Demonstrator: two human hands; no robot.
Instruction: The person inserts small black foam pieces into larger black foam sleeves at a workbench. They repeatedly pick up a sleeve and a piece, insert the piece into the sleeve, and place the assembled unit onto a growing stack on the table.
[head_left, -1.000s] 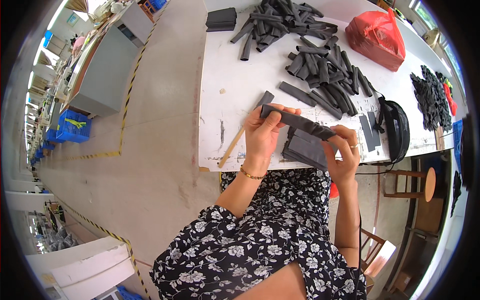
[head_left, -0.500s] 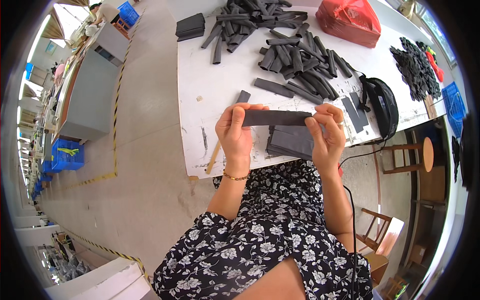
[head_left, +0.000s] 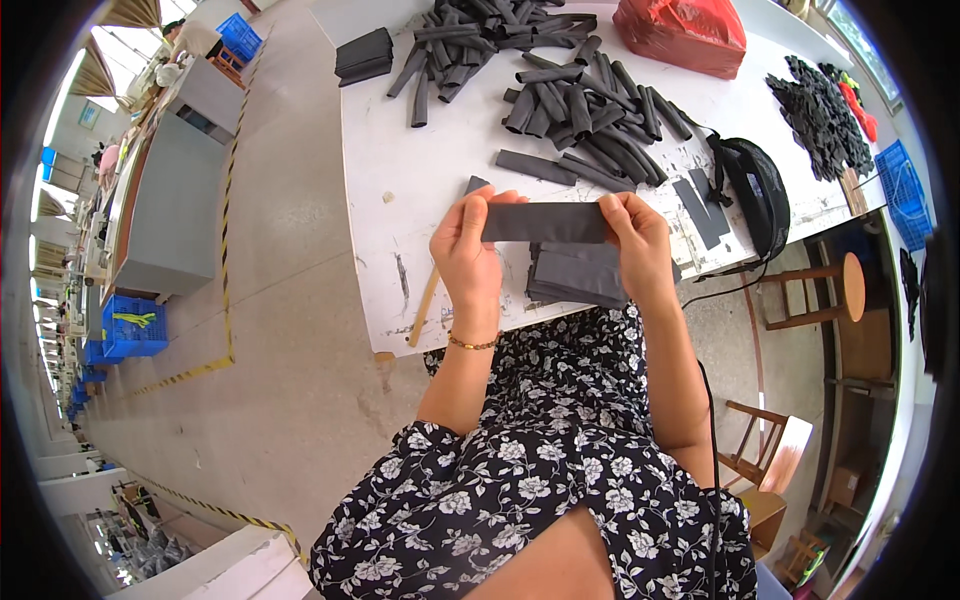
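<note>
A flat black fabric strip (head_left: 545, 223) is stretched level between my two hands, above the near edge of the white table. My left hand (head_left: 470, 240) pinches its left end, thumb on top. At the other end my right hand (head_left: 642, 245) grips it between thumb and fingers. Just below the strip lies a stack of flat black fabric pieces (head_left: 580, 275), partly covered by it and my right hand. Beyond my hands, a loose pile of tube-like black fabric pieces (head_left: 585, 112) spreads over the table, with another heap (head_left: 470, 40) farther back.
A tan wooden stick (head_left: 425, 305) lies by my left wrist. On the white table (head_left: 375, 150) are a neat black stack (head_left: 364, 57), a red plastic bag (head_left: 680, 35), a black mesh pouch (head_left: 755, 195) and a dark scrap heap (head_left: 820, 120). Wooden stools (head_left: 853, 287) stand at right.
The strip has turned so its broad face shows, where before it looked narrower and slightly bowed. My right hand has shifted a little left and regripped the end. The view has moved slightly.
</note>
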